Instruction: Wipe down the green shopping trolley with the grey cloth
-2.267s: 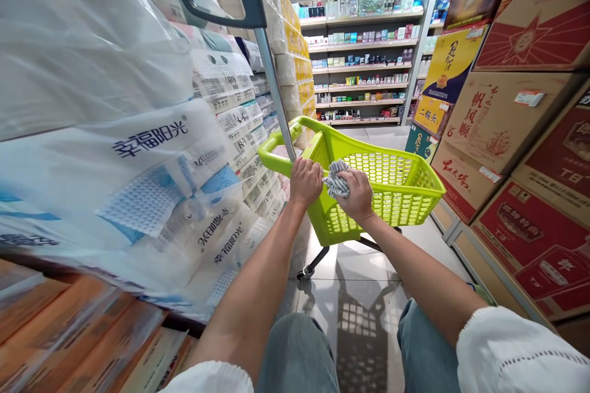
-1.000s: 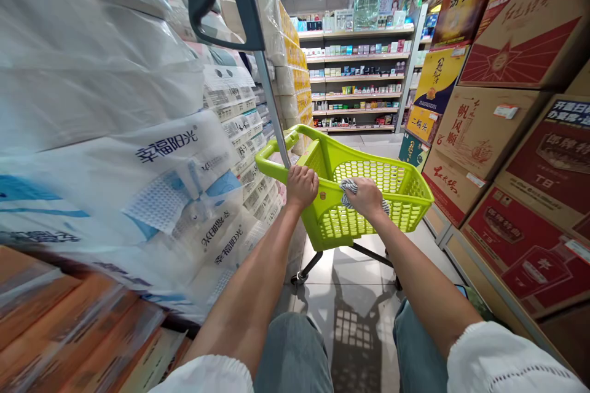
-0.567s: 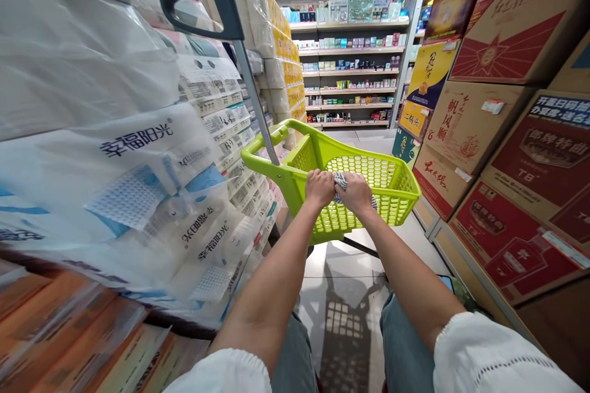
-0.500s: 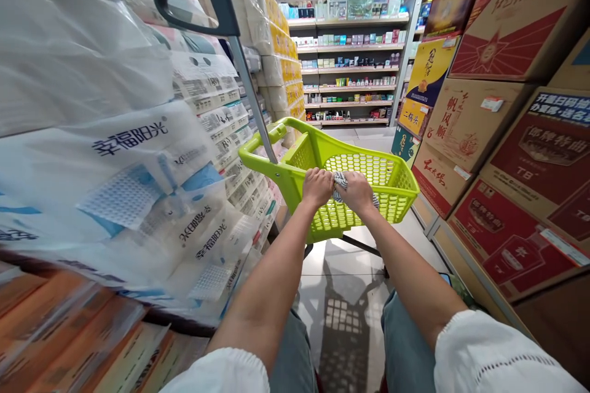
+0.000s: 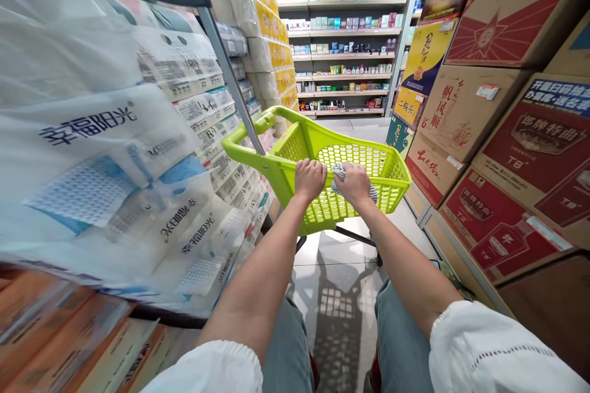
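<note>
A lime-green shopping cart [image 5: 364, 150] stands sideways before me, its perforated basket reaching to the right. My left hand [image 5: 310, 178] is closed over the near top rim of the basket, fingers curled inward. Just right of it, my right hand [image 5: 354, 183] is wrapped round a grey-and-white striped cloth [image 5: 338, 171], pressed against the same rim. Part of the cloth hangs out beneath that palm, and the rest is hidden by my fingers. A small gap separates the two hands.
Plastic-wrapped tissue packs [image 5: 87, 153] are piled high on the left, close to the cart. Liquor cartons [image 5: 502, 221] are stacked along the right. Shelves of small boxed goods [image 5: 341, 55] stand at the back. A grey pole with a dark handle [image 5: 221, 55] rises behind the cart's handle.
My left hand has moved a little away from the cloth and my right hand, opening a gap between them. The view has tilted slightly down, and the cart sits somewhat further left.
</note>
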The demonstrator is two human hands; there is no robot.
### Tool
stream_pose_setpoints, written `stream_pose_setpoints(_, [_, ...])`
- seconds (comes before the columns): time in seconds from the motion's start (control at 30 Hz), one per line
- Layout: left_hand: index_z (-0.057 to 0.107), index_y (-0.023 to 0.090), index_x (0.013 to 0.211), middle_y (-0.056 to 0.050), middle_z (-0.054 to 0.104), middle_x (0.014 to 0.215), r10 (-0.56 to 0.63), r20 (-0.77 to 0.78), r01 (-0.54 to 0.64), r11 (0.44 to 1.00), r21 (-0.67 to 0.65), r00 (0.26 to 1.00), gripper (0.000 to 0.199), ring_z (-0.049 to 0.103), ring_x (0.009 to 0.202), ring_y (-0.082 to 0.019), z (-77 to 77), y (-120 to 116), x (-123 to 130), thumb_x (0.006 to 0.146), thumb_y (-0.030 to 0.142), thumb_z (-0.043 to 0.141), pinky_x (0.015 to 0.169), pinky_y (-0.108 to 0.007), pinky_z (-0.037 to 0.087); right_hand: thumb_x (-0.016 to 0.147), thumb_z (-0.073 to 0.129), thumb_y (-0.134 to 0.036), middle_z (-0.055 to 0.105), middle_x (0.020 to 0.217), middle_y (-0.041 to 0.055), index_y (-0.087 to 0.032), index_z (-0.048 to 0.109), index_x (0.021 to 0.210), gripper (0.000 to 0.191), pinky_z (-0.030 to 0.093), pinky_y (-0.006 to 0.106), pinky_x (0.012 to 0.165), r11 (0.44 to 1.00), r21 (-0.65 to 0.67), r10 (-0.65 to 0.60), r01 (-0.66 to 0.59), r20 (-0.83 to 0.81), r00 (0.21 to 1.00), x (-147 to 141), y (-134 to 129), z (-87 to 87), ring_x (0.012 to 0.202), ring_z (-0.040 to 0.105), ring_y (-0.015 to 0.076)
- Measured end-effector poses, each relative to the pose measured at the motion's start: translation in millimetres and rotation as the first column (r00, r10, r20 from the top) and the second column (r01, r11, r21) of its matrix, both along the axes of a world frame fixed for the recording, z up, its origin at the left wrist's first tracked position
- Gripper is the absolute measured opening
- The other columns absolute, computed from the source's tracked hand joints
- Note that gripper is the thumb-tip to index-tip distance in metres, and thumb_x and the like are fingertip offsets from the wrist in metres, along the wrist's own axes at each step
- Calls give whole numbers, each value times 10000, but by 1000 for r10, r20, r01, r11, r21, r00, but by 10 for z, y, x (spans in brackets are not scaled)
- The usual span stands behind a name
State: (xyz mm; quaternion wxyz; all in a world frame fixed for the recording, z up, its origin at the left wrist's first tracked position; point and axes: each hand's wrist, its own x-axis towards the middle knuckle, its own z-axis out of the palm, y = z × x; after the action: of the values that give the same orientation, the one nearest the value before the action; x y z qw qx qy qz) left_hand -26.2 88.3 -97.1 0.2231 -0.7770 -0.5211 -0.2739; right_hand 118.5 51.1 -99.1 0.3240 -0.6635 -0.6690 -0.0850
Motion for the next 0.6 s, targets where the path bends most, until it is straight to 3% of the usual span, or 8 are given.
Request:
stream_pose_setpoints(0.17, [565,208,762,-92,623,838,-20,-22,20,1000,7,1000,350,507,931,-256,-4,-17,-61,956,333,301,909,-416,316,904,447,-431,599,1108,107,-200,525,1240,415,362,331,866,996,39,78,-79,36,996,-256,-18,15,1049,463,252])
stream_pose_setpoints(0.3, [564,214,757,-86,621,834,-52,-10,52,999,-6,999,391,504,935,-251,19,-42,-85,964,379,276,903,-415,317,884,489,-431,602,1111,90,-230,539,1225,398,364,324,848,997,27,65,-68,93,993,25,-44,-46,1037,468,250])
stream_pose_setpoints(0.43, [564,218,742,-86,617,822,-51,11,51,999,-4,999,397,502,931,-249,26,-46,-58,963,390,282,903,-416,317,875,493,-429,614,1070,100,-202,584,1144,364,367,327,813,998,-1,-58,58,89,994,364,-75,-95,1013,475,259])
stream_pose_setpoints(0.53, [567,218,740,-89,617,824,-34,17,34,999,10,999,390,500,930,-253,14,-41,-28,961,378,289,909,-423,316,874,489,-415,616,1049,110,-186,599,1112,348,366,336,815,994,-18,-104,105,72,992,339,-87,-82,1010,473,266])
stream_pose_setpoints(0.6, [569,216,743,-91,619,829,-24,21,24,1000,18,999,380,499,931,-257,5,-38,-18,959,365,295,913,-430,314,878,485,-413,615,1055,109,-192,587,1142,359,366,338,828,998,-7,-60,61,69,996,171,-80,-50,1015,472,265])
